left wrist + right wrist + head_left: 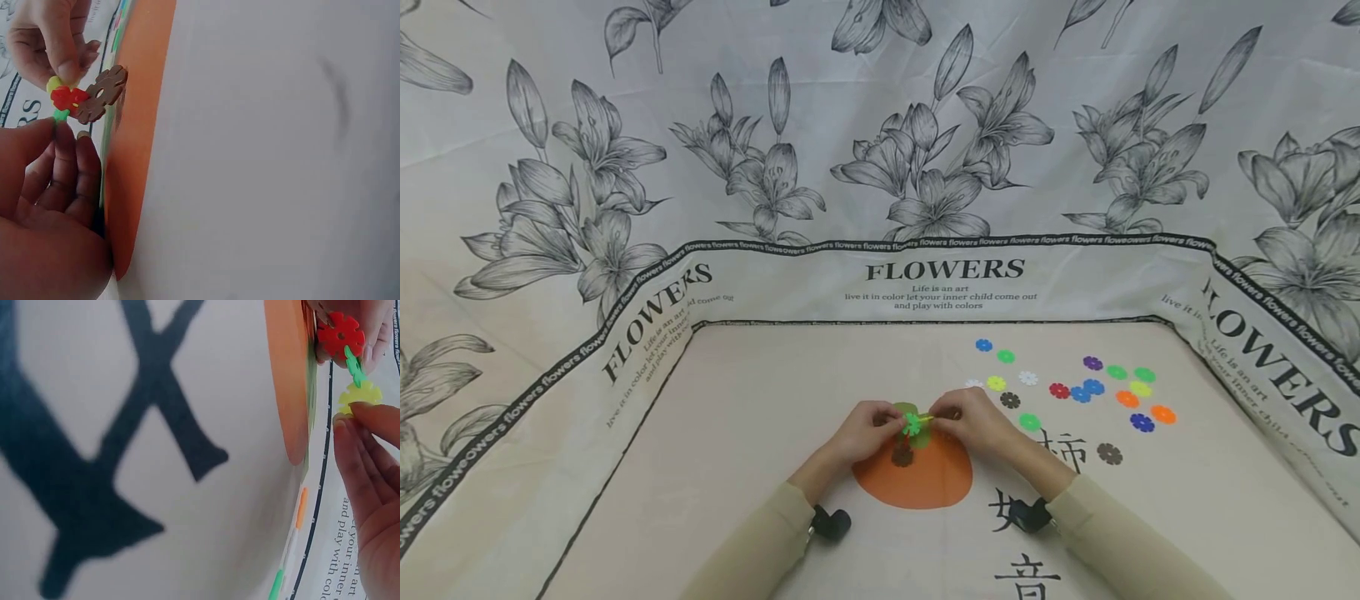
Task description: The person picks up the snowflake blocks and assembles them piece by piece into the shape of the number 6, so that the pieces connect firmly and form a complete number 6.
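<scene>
Small notched plastic discs hang linked between both hands, over the orange persimmon print. My left hand [867,432] pinches the green disc [912,424] between thumb and fingertips. On the other side, my right hand [973,421] pinches the edge of a yellow disc [360,397], which meets the green one edge to edge in the right wrist view. A red disc [340,334] joins the green disc's other side. Below it a brown disc [103,94] hangs from the red one, seen in the left wrist view.
Loose discs in several colours lie at the back right, among them a red disc [1059,390] and an orange disc [1163,414]. A brown disc [1109,453] lies nearer, beside black printed characters [1028,575]. Raised cloth walls [940,287] with flower prints border the surface.
</scene>
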